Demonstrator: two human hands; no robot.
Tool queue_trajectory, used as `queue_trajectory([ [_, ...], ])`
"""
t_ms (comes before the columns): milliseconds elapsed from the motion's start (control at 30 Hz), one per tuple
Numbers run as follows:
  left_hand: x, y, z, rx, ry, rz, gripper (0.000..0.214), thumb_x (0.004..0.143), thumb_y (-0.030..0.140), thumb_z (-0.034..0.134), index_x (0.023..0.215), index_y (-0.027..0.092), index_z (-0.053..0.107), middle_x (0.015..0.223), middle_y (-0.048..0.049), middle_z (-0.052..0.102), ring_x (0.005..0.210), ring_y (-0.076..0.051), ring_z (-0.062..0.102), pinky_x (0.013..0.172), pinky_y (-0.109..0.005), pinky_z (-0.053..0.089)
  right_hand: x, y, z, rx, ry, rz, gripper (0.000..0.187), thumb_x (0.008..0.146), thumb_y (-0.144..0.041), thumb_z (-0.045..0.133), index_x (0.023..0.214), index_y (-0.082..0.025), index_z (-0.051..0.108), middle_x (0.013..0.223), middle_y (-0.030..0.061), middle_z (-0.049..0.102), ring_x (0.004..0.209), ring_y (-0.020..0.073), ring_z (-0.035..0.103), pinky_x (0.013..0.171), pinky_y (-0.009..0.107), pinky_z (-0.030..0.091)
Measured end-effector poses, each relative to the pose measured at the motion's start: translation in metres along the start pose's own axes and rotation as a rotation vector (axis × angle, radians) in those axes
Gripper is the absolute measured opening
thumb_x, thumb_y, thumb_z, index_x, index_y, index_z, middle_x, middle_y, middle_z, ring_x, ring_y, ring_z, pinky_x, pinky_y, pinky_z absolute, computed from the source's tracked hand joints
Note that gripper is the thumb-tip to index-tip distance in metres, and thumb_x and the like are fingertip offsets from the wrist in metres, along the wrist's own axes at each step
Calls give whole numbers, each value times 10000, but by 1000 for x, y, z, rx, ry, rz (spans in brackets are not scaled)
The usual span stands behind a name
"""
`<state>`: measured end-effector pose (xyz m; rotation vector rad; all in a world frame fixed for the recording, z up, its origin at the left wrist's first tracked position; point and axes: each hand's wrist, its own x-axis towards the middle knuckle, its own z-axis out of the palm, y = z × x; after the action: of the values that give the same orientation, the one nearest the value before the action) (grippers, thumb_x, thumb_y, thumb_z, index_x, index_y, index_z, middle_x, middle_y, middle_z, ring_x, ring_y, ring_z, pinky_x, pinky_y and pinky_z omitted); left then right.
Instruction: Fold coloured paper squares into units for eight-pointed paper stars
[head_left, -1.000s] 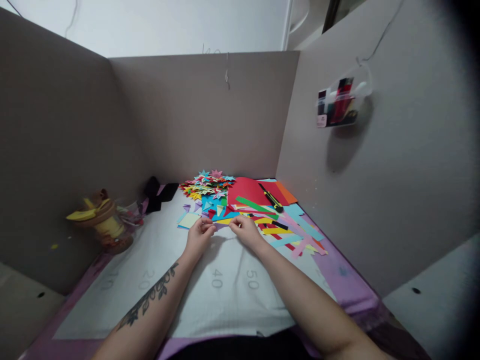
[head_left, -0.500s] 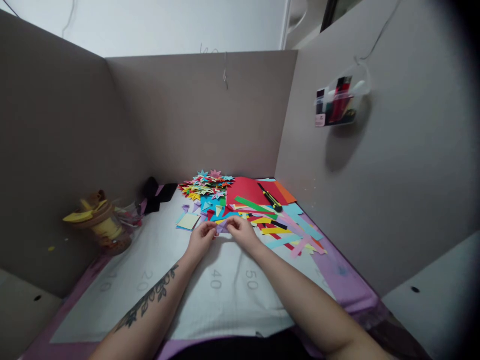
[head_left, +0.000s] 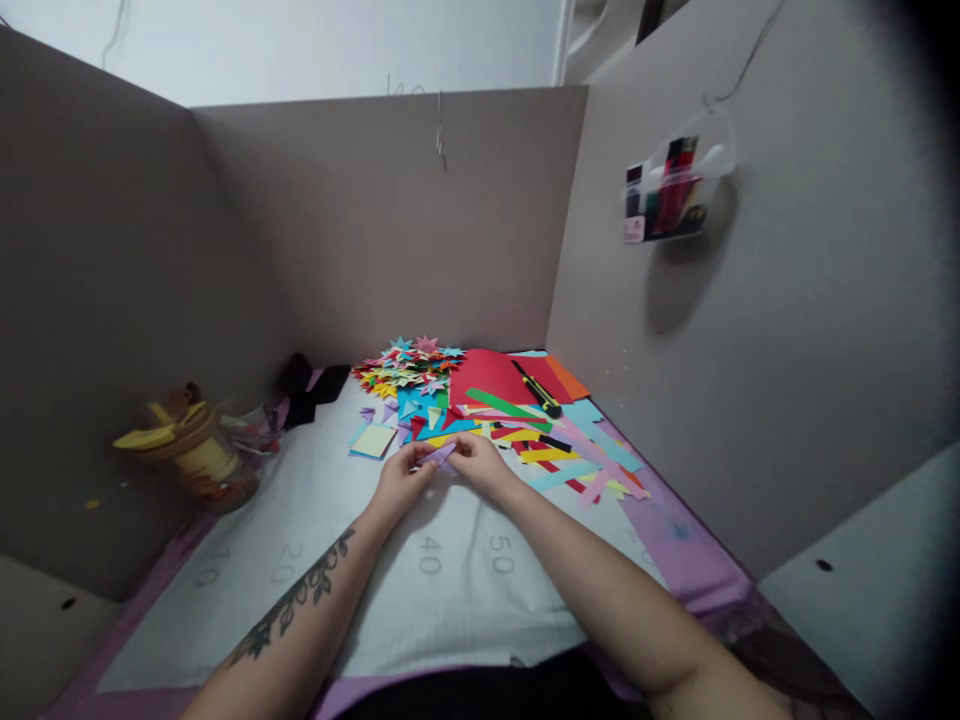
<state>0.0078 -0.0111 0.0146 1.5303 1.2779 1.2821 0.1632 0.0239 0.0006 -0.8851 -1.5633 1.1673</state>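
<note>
A small folded piece of purple paper (head_left: 444, 457) is pinched between both hands, low over the white mat (head_left: 375, 620). My left hand (head_left: 403, 474) grips its left end with thumb and fingers. On the other end, my right hand (head_left: 478, 462) closes its fingertips. Just beyond them lie small folded paper pieces (head_left: 412, 428) in purple, red, blue and cream. A stack of square paper sheets (head_left: 373, 441) rests left of my left hand. Loose paper strips (head_left: 555, 456) in many colours spread out to the right of my right hand.
Folded paper stars (head_left: 409, 367) are heaped at the back. Red paper sheets (head_left: 487, 378) lie beside them, with a yellow and black utility knife (head_left: 541, 395) on top. A brown and yellow cup (head_left: 202, 455) stands left. A clear container (head_left: 675, 190) hangs on the right panel.
The purple paper shows more between my fingertips and is turned at a slant. Both hands stay close together in nearly the same place. The whole view has shifted slightly.
</note>
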Motion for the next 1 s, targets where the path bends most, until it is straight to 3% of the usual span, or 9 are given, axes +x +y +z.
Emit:
queue_trajectory([
  [133, 1, 0, 0, 12, 11, 23, 308, 632, 280, 685, 914, 166, 646, 899, -53, 678, 793, -180, 617, 652, -259, 492, 0, 2, 1, 13, 11, 7, 109, 700, -242, 565, 748, -155, 607, 596, -42, 563, 530, 97, 487, 507, 197, 354],
  [267, 0, 0, -1, 35, 22, 21, 305, 646, 279, 679, 929, 167, 664, 942, -65, 680, 799, -185, 616, 646, -266, 503, 0, 3, 2, 14, 22, -3, 73, 707, -221, 539, 740, -171, 580, 565, -54, 524, 505, 98, 462, 477, 194, 337],
  [467, -1, 5, -1, 59, -13, 37, 361, 682, 266, 652, 1032, 179, 667, 933, -50, 695, 802, -180, 624, 678, -267, 505, -1, -2, 2, -7, 24, -74, 258, 669, -143, 522, 900, -198, 624, 819, -18, 630, 677, 121, 544, 640, 229, 421],
  [600, -1, 4, -1, 83, -23, 49, 303, 696, 271, 635, 980, 182, 686, 911, -47, 702, 786, -179, 623, 672, -264, 492, -2, -4, 0, -42, 38, -56, 109, 709, -204, 556, 771, -185, 644, 675, -28, 587, 610, 119, 502, 577, 225, 375],
  [767, -1, 0, 0, 110, -21, 9, 159, 701, 312, 638, 753, 175, 700, 654, -13, 666, 594, -148, 577, 557, -236, 435, -3, -6, 0, -18, 69, -19, 137, 700, -297, 648, 665, -181, 583, 594, -49, 501, 578, 106, 443, 540, 216, 323],
  [1000, 3, -6, -2, 35, 57, -93, 215, 717, 383, 611, 771, 176, 587, 540, 26, 608, 463, -127, 541, 433, -204, 382, 2, -1, 1, 199, 29, 157, 345, 781, -531, 520, 717, -192, 525, 620, -21, 534, 548, 118, 533, 459, 209, 363],
])
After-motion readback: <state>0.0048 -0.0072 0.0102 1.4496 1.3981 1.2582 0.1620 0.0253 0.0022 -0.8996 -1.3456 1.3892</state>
